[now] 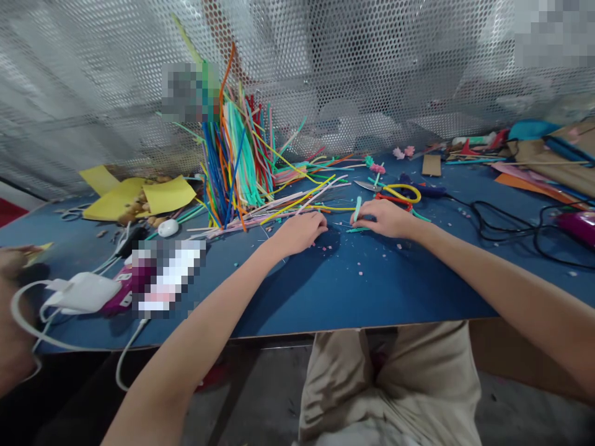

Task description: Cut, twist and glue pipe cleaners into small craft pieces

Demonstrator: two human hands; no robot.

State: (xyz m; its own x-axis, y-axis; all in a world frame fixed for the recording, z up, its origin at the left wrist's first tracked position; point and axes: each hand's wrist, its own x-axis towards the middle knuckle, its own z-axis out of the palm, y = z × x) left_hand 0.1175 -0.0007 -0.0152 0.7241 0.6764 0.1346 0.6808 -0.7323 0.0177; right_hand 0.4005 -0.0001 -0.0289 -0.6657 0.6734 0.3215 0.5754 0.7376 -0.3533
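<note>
My right hand [385, 218] is closed in a pinch on a short mint-green pipe cleaner [357, 209], which sticks up past the fingertips. Just to the left, my left hand [303, 231] has its fingers pressed together low over the table. What they hold is hidden or too small to name. A faint thin line runs between the two hands. Behind my right hand lies a pair of scissors [403, 191] with yellow handles. Loose pipe cleaners [297, 201] in yellow, pink and white are spread behind my left hand.
A tall bundle of coloured pipe cleaners [242, 155] stands against the perforated metal screen [362, 68]. To the left are a phone [174, 275], a white charger [86, 292], yellow paper [171, 195] and another person's hand [13, 263]. Black cable [488, 226] coils at right.
</note>
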